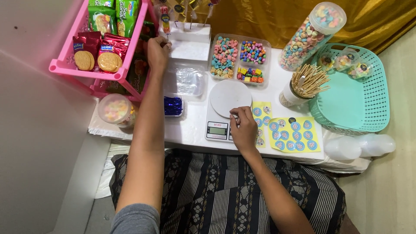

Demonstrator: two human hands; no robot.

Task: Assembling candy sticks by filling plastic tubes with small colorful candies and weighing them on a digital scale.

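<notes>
Two bare hands are showing, the left hand (157, 51) far left and the right hand (244, 128) near centre. One white digital kitchen scale (225, 110) is sitting centre. Two yellow sticker sheets (294, 134) are lying right of it. One teal plastic basket (353, 93) is holding three small clear candy cups (344, 63). One tall clear candy-filled cylinder (310, 37) is leaning far right.

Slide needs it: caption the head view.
Right hand rests on white kitchen scale; left hand reaches beside pink snack rack.
</notes>
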